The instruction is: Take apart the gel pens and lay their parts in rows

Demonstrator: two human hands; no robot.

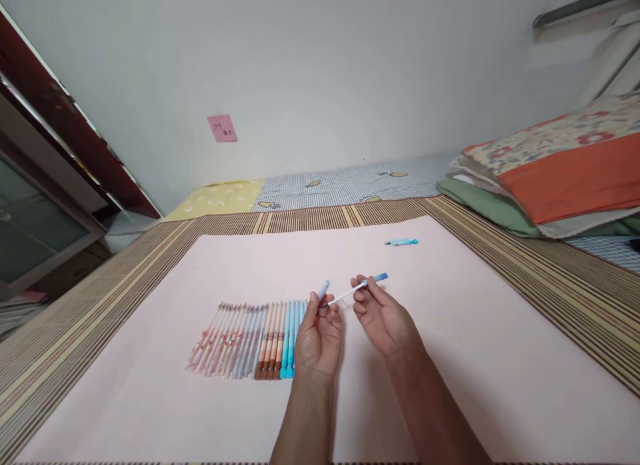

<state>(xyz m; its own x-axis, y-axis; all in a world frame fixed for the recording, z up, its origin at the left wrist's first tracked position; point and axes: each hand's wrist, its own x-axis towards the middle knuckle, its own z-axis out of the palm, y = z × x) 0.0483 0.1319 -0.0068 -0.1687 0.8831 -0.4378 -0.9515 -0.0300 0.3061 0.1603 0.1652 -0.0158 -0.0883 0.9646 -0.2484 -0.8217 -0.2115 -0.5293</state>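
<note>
My right hand (383,316) pinches a thin white pen (353,290) with a blue end, held slanted above the pink sheet (450,358). My left hand (317,335) is closed around a pale blue cap (324,290) close to the pen's tip. Just left of my left hand lies a row of several pens (245,338), pink, grey, orange and blue, side by side on the sheet. One more blue pen (401,242) lies alone near the sheet's far edge.
The pink sheet rests on a striped woven mat (75,305). Folded bedding and an orange patterned pillow (565,172) are stacked at the right. A white wall with a pink note (222,128) is behind; dark furniture (45,205) stands at the left.
</note>
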